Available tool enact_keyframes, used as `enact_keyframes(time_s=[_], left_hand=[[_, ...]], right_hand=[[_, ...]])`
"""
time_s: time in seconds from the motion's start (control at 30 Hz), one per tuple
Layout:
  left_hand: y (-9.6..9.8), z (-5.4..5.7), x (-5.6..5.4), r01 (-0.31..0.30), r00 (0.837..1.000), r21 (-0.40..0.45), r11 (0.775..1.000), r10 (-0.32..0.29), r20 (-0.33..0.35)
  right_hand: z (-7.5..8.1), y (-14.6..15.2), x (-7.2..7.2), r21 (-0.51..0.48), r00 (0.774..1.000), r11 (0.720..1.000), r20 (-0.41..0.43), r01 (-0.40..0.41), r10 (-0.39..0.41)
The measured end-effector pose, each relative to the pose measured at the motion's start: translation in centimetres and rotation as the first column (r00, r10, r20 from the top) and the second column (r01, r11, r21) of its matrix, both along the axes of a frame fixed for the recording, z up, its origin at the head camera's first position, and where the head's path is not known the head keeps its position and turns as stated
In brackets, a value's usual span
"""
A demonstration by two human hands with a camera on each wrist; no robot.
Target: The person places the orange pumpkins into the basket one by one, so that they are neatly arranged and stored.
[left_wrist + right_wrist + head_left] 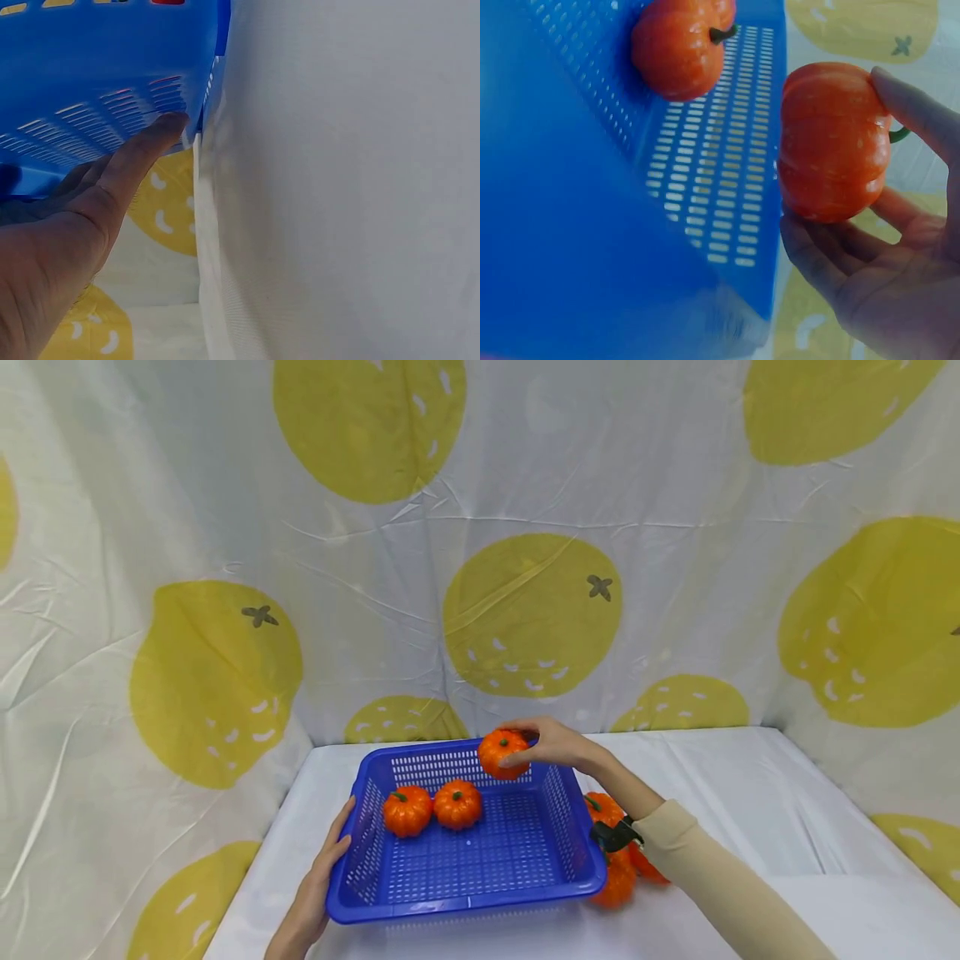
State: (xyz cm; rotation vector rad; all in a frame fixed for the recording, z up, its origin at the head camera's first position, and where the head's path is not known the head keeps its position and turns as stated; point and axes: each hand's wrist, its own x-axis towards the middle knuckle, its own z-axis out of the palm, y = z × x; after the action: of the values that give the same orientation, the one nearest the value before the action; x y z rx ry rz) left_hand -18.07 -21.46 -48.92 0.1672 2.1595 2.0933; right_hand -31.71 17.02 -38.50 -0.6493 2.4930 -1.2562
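A blue plastic basket [468, 903] with slotted walls stands on the white surface. Two small orange pumpkins, one at the left [407, 812] and one beside it [457, 804], sit inside toward its left and back. My right hand [553, 745] holds a third orange pumpkin [502, 754] between thumb and fingers, over the basket's back right rim. The right wrist view shows that pumpkin [834, 142] with its green stem toward the palm. My left hand [318, 878] rests against the outside of the basket's left wall, its fingers fairly straight; in the left wrist view a digit lies along the slots.
More orange pumpkins [615, 885] lie on the table right of the basket, partly hidden by the right forearm and basket rim. A dark green leaf-like piece or strap [617, 836] shows at the right wrist. Lemon-print cloth [525, 635] hangs behind and at both sides.
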Motion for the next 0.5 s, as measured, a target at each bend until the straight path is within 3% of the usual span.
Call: enact_keyframes(time_s=[0.5], left_hand=[[0.1,0.1,0.0,-0.021,0.999,-0.034,0.999,0.022,0.028]], right_hand=[[-1.4,-3.2,-0.3,-0.035,1.000,0.999,-0.021,-0.023,0.022]])
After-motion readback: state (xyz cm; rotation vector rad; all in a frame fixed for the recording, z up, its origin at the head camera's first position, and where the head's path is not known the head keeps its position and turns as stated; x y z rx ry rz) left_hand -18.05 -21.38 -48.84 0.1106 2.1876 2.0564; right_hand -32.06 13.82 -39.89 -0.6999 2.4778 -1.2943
